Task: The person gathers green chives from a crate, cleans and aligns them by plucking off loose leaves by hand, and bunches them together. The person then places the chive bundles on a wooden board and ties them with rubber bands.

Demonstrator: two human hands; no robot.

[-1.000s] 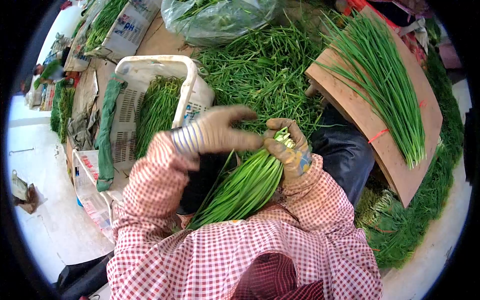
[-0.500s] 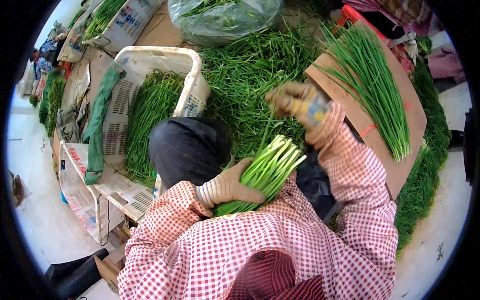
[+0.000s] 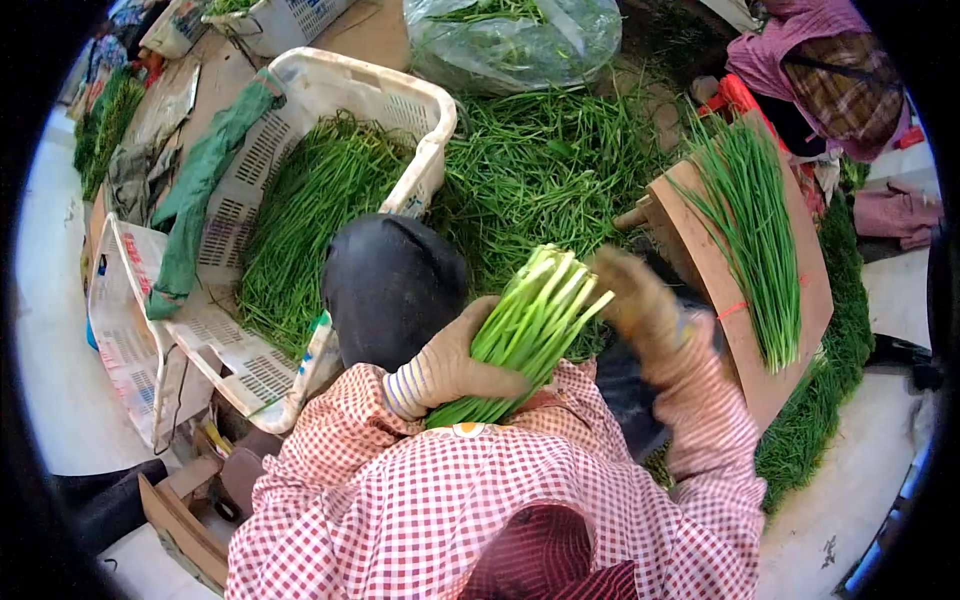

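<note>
My left hand [image 3: 460, 362], in a tan glove, is wrapped round a bundle of green stalks [image 3: 525, 335] against my chest. The pale cut ends point up and to the right, and the leaves run down behind the hand. Just right of those ends is my right hand [image 3: 635, 300], also gloved and smeared by motion; its fingers cannot be made out. Further right, a tied bunch of long green leaves [image 3: 745, 230] with a red band lies on a brown board [image 3: 810, 325].
At left stands a white plastic crate [image 3: 435, 110] holding loose greens, a green cloth [image 3: 205, 195] over its side. Loose leaves [image 3: 560, 180] cover the ground ahead, below a clear plastic bag [image 3: 515, 45]. Another person [image 3: 825, 75] is at the upper right.
My left hand went from smeared beside the stalks to holding the bundle. My right hand let go of it, rose over the loose leaves, then came back down near the pale ends. The view has shifted.
</note>
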